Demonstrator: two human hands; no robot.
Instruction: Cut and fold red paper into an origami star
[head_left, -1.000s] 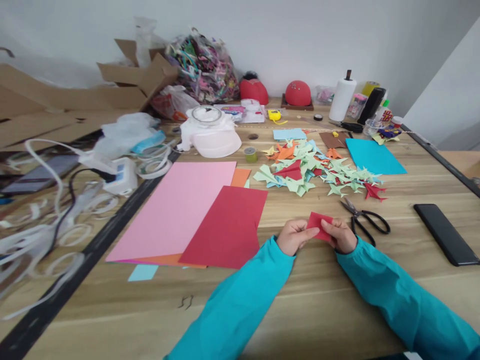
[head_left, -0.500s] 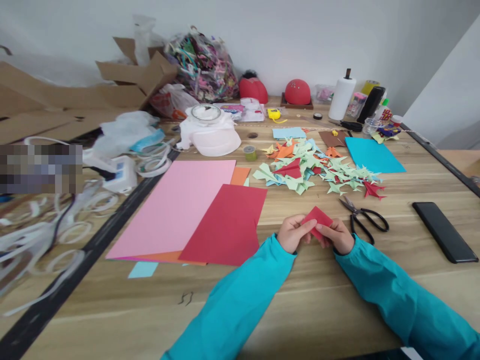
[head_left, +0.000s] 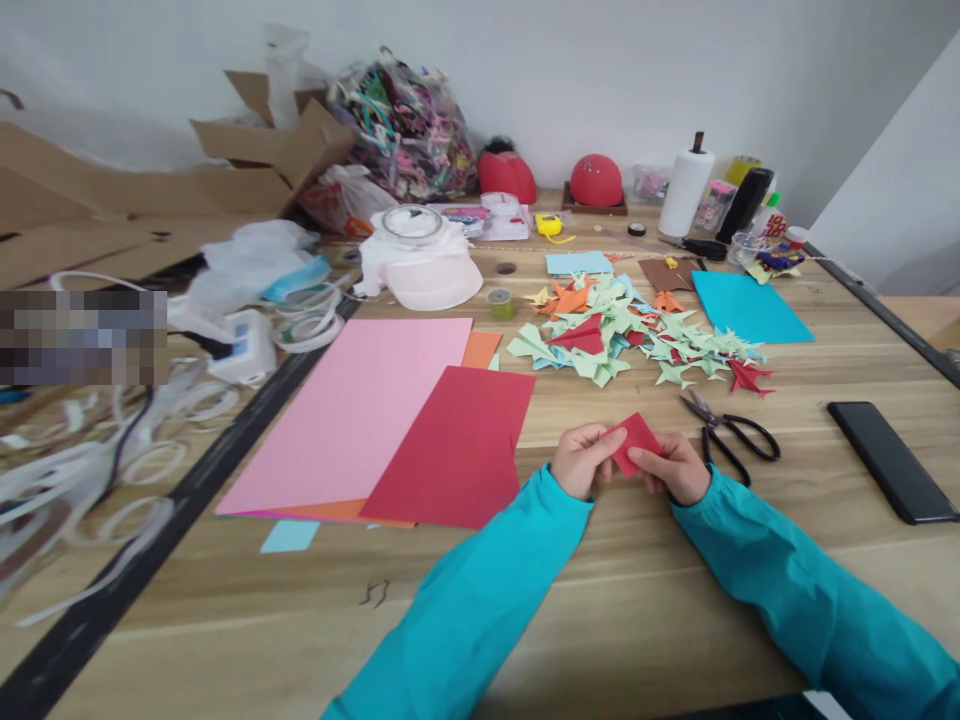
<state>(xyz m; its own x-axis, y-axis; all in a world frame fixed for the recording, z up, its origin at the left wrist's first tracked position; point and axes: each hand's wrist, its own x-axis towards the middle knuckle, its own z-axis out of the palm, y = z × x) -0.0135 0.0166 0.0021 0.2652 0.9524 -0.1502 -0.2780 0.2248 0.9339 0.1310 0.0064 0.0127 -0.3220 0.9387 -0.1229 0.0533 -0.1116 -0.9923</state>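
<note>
A small folded piece of red paper [head_left: 634, 432] is held above the table between my two hands. My left hand [head_left: 582, 458] pinches its left side, thumb on top and fingers beneath. On its lower right, my right hand [head_left: 673, 466] grips it, with the thumb pressed flat on the paper. Just right of my right hand lie black-handled scissors [head_left: 731, 428], their blades pointing away from me. Beyond my hands spreads a heap of folded paper shapes [head_left: 611, 325], mostly pale green, with some orange, red and blue. A larger red sheet [head_left: 457, 445] lies left of my left hand.
Pink paper [head_left: 360, 400] lies under the red sheet. A black phone [head_left: 891, 460] rests at the right, and a blue sheet [head_left: 752, 306] behind the scissors. A white cap [head_left: 427, 275] stands at the back left. Tangled white cords [head_left: 150, 465] and a cardboard box [head_left: 225, 195] fill the left.
My left thumb has shifted up and left along the red paper's edge, and more of its surface shows. Both hands still hold it in nearly the same place.
</note>
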